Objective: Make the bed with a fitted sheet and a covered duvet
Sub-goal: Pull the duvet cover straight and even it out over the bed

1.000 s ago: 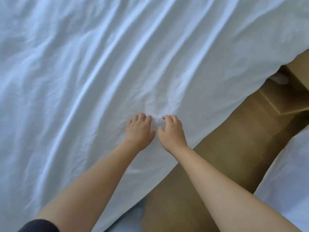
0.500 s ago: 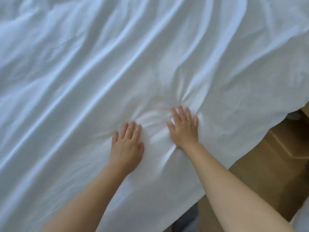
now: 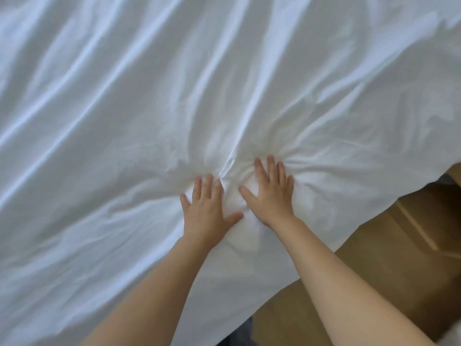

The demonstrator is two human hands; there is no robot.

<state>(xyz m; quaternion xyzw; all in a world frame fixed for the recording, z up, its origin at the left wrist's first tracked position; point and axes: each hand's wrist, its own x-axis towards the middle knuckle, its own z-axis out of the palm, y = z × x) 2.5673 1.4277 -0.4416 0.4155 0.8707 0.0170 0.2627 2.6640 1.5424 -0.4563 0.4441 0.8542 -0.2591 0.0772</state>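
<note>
A white covered duvet (image 3: pixel 149 108) fills most of the head view, creased in long diagonal folds. My left hand (image 3: pixel 205 207) lies flat on it with straight, spread fingers. Just to its right, my right hand (image 3: pixel 270 193) presses down the same way. The cloth bunches into a knot of wrinkles between and around the two hands. The duvet's edge runs diagonally from the right side down to the bottom middle. The fitted sheet is hidden under the duvet.
Brown floor (image 3: pixel 374 283) shows at the lower right beyond the duvet's edge. A light wooden piece of furniture (image 3: pixel 424 228) stands at the right edge. A bit of white fabric (image 3: pixel 449 339) sits in the bottom right corner.
Both hands went from curled fingers near the duvet's edge to flat palms farther onto the duvet. They have pushed forward, and the wrinkles have gathered between them.
</note>
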